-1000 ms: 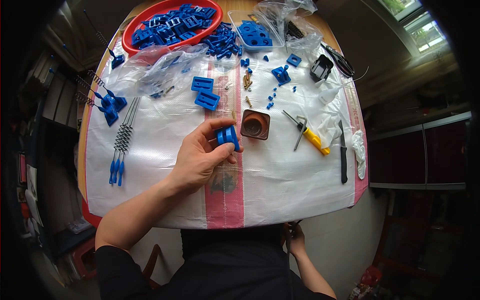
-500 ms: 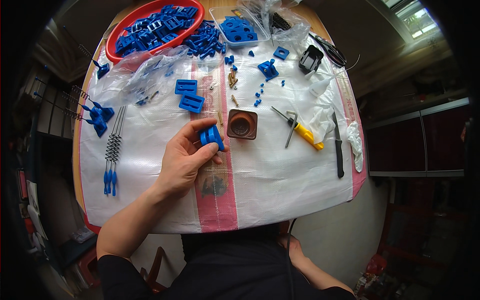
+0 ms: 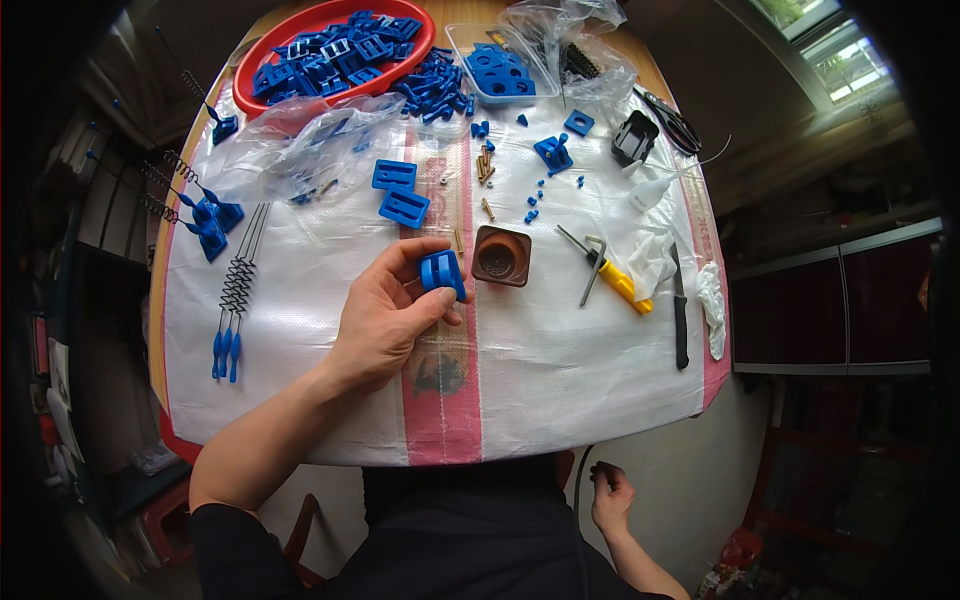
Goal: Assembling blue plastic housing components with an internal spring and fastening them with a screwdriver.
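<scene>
My left hand is closed around a blue slotted plastic part, gripped between thumb and fingers over the middle of the table. Just right of it stands a small brown square pot with a round hollow. Beyond the hand lie two blue rectangular frames and several brass screws. Below the table's front edge, at the lower right, my right hand is held low with its fingers curled together; something small and dark shows at the fingertips, too small to name.
A red basin of blue parts and a clear tub stand at the back. On the right lie a yellow-handled screwdriver, a hex key, a black-handled knife and scissors. Springs with blue tips lie left.
My right hand has come away from beside my lap, out to the right, and shows more fully. My left hand keeps its hold on the blue part. The whole view has shifted slightly.
</scene>
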`<state>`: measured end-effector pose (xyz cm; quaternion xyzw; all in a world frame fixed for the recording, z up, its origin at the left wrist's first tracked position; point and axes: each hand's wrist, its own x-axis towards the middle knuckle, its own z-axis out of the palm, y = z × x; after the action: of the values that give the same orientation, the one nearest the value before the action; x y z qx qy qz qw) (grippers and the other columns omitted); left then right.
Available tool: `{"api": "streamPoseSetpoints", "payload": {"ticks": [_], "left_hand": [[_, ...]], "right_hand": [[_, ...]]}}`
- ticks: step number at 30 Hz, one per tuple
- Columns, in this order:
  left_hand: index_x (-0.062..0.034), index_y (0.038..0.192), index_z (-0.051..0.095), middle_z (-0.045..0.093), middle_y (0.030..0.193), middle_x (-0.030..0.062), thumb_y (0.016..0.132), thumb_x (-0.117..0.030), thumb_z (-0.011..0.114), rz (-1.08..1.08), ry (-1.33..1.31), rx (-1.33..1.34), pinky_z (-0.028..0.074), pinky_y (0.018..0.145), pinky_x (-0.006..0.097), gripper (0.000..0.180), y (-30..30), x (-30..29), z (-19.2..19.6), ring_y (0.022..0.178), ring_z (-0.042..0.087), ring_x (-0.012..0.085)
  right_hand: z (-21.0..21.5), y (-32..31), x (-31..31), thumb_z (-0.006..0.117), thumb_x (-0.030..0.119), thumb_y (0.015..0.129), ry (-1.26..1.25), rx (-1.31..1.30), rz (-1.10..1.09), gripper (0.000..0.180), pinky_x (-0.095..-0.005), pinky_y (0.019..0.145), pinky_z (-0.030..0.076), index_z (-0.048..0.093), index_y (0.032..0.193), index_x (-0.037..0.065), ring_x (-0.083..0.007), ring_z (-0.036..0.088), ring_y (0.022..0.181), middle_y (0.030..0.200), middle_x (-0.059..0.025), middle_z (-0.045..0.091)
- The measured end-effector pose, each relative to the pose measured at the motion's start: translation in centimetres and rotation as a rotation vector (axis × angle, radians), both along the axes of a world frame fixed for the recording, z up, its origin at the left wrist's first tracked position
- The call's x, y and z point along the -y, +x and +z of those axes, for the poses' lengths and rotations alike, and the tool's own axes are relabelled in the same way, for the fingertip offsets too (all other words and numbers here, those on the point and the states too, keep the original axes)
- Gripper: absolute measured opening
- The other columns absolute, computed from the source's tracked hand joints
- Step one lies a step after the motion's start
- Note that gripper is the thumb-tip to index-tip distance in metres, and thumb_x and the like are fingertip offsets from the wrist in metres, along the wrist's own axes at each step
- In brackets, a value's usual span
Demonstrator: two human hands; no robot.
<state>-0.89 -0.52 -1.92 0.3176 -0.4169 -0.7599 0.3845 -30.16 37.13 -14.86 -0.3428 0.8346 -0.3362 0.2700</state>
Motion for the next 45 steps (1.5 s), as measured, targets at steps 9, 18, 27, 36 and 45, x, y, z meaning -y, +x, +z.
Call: {"api": "streamPoseSetpoints", "payload": {"ticks": [9,18,27,36,45], "left_hand": [[0.0002,0.129,0.051,0.066,0.105,0.0117,0.094,-0.002,0.064,0.08,-0.057,-0.024,0.058,0.083,0.031,0.037,0.6,0.3,0.5,0.098,0.067,0.0195],[0.0017,0.128,0.052,0.067,0.102,0.0134,0.094,-0.005,0.067,0.047,-0.114,0.083,0.057,0.085,0.034,0.038,0.6,0.6,4.8,0.096,0.067,0.0195],[0.0025,0.13,0.05,0.066,0.104,0.0146,0.094,-0.002,0.065,0.032,-0.071,0.032,0.059,0.078,0.032,0.039,1.3,1.6,2.0,0.094,0.069,0.0208],[-0.0009,0.139,0.043,0.065,0.115,0.0152,0.093,0.002,0.062,0.024,-0.128,0.093,0.057,0.074,0.029,0.05,1.9,2.4,0.6,0.095,0.068,0.0188],[-0.0001,0.143,0.04,0.063,0.123,0.0182,0.093,0.004,0.055,-0.023,-0.104,0.024,0.058,0.078,0.028,0.053,1.7,1.7,0.3,0.097,0.068,0.0191]], "right_hand": [[12.6,-7.5,11.7,0.056,0.01,0.101,-0.565,-0.342,-0.04,0.019,-0.0236,0.074,0.047,0.061,0.114,-0.003,-0.0103,0.055,0.078,0.087,-0.004,0.061],[18.6,1.4,31.0,0.076,0.001,0.077,-0.654,-0.626,0.982,0.034,-0.0379,0.076,0.052,0.065,0.109,0.001,-0.0307,0.063,0.088,0.102,-0.0148,0.065],[18.7,5.4,45.5,0.072,0.018,0.086,-0.539,-0.819,0.994,0.022,-0.0402,0.076,0.053,0.068,0.102,0.005,-0.0308,0.067,0.088,0.097,-0.013,0.067],[16.0,7.7,52.9,0.058,0.012,0.088,-0.299,-1.163,0.972,0.02,-0.0414,0.064,0.057,0.072,0.103,0.015,-0.0305,0.073,0.072,0.077,-0.0139,0.072],[15.5,7.9,54.7,0.057,0.012,0.088,-0.236,-1.346,1.069,0.014,-0.0392,0.062,0.058,0.07,0.092,0.013,-0.0278,0.074,0.072,0.076,-0.013,0.073]]}}
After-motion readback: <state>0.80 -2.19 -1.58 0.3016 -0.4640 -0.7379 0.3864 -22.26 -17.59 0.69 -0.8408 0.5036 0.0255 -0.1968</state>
